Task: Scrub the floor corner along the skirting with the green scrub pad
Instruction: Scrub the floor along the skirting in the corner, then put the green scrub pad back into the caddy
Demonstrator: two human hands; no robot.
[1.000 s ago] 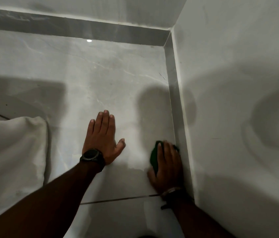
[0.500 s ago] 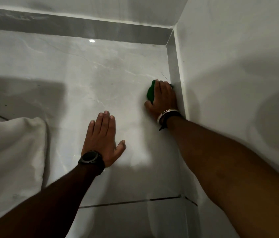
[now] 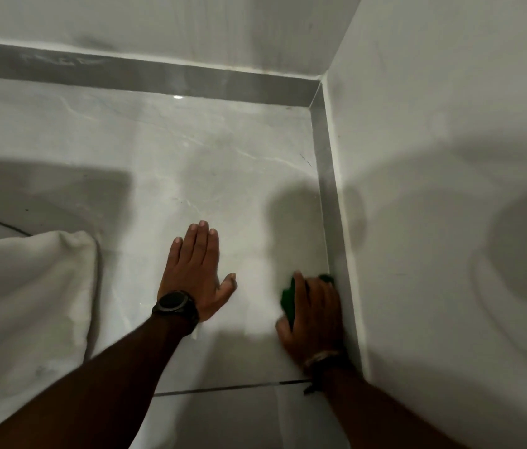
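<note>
Head view, close, angled down at floor corner [image 3: 315, 92]

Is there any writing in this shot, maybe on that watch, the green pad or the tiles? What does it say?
No readable text anywhere.
Watch on the left hand: face dark, nothing legible.
Green scrub pad under the right hand: mostly covered, no label visible.
Skirting: faint pale smudges at the far left, too blurred to tell whether they are letters.
White cloth and floor tiles: plain, no markings.
</note>
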